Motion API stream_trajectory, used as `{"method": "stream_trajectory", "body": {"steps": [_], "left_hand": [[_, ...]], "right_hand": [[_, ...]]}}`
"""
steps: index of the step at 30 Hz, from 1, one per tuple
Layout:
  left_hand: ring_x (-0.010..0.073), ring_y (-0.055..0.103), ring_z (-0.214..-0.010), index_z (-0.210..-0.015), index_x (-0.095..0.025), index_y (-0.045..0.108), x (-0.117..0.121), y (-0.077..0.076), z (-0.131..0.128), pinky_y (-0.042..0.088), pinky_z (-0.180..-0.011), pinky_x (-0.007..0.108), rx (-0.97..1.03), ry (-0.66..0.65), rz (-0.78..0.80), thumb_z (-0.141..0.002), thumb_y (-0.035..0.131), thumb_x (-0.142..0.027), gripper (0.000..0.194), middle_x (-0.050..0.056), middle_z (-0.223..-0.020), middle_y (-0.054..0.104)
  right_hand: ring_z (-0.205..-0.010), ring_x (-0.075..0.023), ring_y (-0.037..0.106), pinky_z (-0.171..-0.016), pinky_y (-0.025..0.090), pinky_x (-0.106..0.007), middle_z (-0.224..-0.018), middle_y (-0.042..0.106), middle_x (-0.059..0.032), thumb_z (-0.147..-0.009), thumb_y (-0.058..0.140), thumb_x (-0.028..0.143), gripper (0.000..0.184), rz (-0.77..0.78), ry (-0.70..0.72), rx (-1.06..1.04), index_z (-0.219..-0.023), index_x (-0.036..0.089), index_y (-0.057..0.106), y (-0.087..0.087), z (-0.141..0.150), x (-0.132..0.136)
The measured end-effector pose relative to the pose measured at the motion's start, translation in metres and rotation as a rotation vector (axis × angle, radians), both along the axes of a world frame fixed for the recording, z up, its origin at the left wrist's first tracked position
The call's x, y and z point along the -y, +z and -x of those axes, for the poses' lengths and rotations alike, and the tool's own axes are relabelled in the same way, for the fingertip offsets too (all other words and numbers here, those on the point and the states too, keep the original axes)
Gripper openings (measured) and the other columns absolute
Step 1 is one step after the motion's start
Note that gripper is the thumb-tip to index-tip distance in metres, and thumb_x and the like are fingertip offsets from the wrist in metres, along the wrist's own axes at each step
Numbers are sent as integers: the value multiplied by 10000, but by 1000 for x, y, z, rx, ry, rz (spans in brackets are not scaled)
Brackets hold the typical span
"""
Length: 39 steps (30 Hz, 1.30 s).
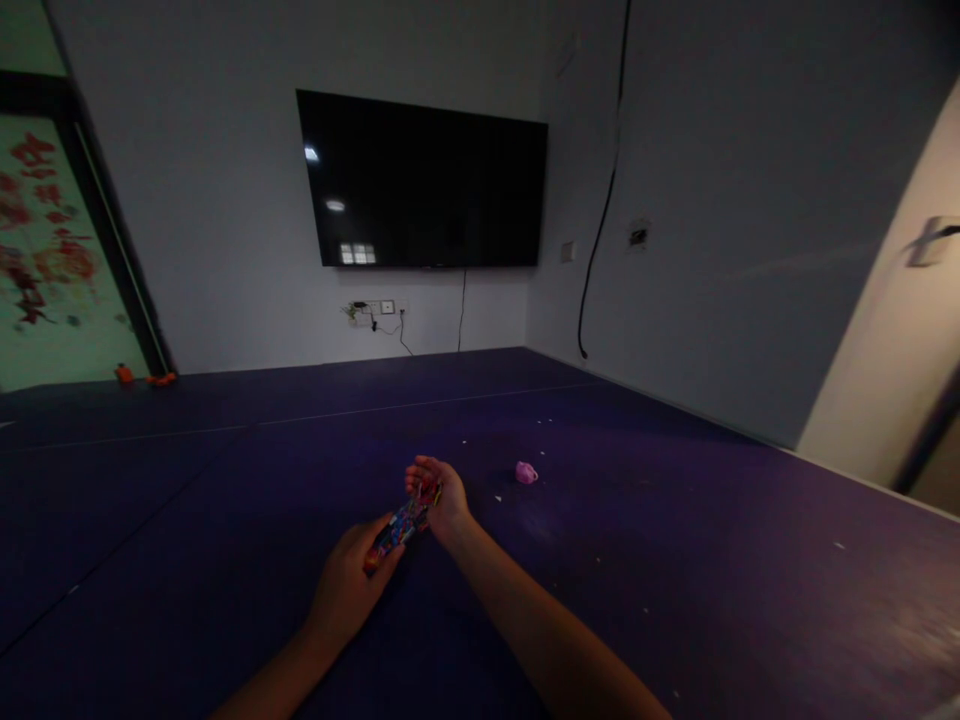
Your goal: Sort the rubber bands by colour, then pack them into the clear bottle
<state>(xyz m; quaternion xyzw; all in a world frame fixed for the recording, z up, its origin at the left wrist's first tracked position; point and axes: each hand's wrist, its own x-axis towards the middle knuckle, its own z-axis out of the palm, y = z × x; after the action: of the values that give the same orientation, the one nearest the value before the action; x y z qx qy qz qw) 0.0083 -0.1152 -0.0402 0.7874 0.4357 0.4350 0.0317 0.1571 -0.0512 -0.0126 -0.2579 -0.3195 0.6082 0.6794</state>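
My left hand (354, 572) is closed around the near end of a slim, brightly patterned packet (401, 528), printed in blue, red and yellow. The packet slants up and to the right, its far end reaching the palm of my right hand (444, 497). That hand is cupped with the palm turned up and the fingers curled but not closed. Something reddish shows at the palm; whether it is part of the packet or loose, I cannot tell. To the right of my right hand, a small pink rounded object (526, 473) with a loop on its side lies on the purple floor (300, 480).
Small pale scraps (498, 498) are scattered over the floor. A black television (427, 185) hangs on the far wall, with sockets (387, 307) and cables below. Orange items (124, 374) lie by the door frame at left. A black cable (600, 230) hangs along the right wall.
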Motion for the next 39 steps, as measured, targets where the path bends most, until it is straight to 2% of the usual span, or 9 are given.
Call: {"method": "stream_trajectory", "body": {"steps": [5, 10, 13, 17, 22, 28, 33, 35, 39], "left_hand": [[226, 651, -850, -1059, -212, 619, 2, 3, -1, 525, -773, 369, 1, -5, -2, -808, 524, -416, 337, 76, -957, 691], [213, 650, -841, -1065, -212, 612, 2, 3, 0, 528, -755, 362, -2, -7, -32, -818, 519, -397, 323, 70, -954, 691], [203, 650, -825, -1066, -209, 604, 1, 1, 0, 531, -746, 358, -2, -15, -46, -824, 514, -396, 320, 65, -942, 689], [198, 651, -809, -1063, -212, 602, 2, 2, 0, 534, -730, 350, -9, -8, -65, -828, 505, -399, 315, 57, -919, 688], [200, 649, -811, -1066, -217, 602, 4, 5, 0, 529, -745, 347, -57, -33, -112, -827, 512, -393, 310, 55, -915, 689], [205, 646, -825, -1092, -214, 590, 4, 6, -1, 524, -759, 350, -88, -51, -139, -832, 513, -382, 319, 60, -919, 685], [194, 649, -800, -1068, -212, 597, 1, 3, 0, 529, -732, 336, -61, -38, -124, -826, 517, -369, 300, 53, -907, 686], [193, 650, -792, -1065, -211, 599, 0, 2, 0, 532, -716, 331, -51, -28, -121, -826, 512, -371, 300, 53, -904, 687], [194, 650, -801, -1079, -204, 594, 0, 0, 0, 531, -724, 332, -55, -27, -111, -827, 508, -381, 320, 58, -919, 686]], "right_hand": [[-524, -125, 576, -525, 456, -226, -578, 629, -25, -739, 543, 248, 110, 59, 21, -131, -728, 154, 600, 8, 3, 4], [-544, -145, 601, -548, 468, -256, -614, 650, -66, -833, 458, 462, 371, 74, 94, -143, -714, 141, 602, 11, 0, 9], [-529, -141, 605, -537, 459, -257, -630, 662, -58, -865, 391, 509, 422, 71, 89, -99, -810, 152, 609, 9, 2, 11], [-494, -130, 596, -493, 432, -232, -611, 660, -35, -858, 442, 481, 357, 51, 77, -26, -910, 160, 590, 3, 9, 12], [-499, -129, 596, -482, 438, -227, -608, 652, -25, -790, 557, 485, 383, 3, 90, 40, -978, 151, 574, -6, 10, 7], [-460, -109, 573, -446, 438, -223, -719, 686, -23, -786, 560, 296, 364, -3, 63, 45, -1129, 189, 497, -8, 8, 8], [-488, -108, 578, -458, 429, -219, -835, 704, -35, -718, 517, 173, 475, -9, 78, 37, -1187, 210, 450, -4, 11, 12], [-499, -116, 581, -469, 426, -224, -825, 706, -41, -706, 527, 191, 501, -7, 81, 24, -1199, 205, 440, -2, 11, 13], [-468, -125, 556, -466, 408, -235, -735, 701, -55, -741, 543, 339, 450, 8, 78, 14, -1156, 176, 479, 1, 10, 14]]}}
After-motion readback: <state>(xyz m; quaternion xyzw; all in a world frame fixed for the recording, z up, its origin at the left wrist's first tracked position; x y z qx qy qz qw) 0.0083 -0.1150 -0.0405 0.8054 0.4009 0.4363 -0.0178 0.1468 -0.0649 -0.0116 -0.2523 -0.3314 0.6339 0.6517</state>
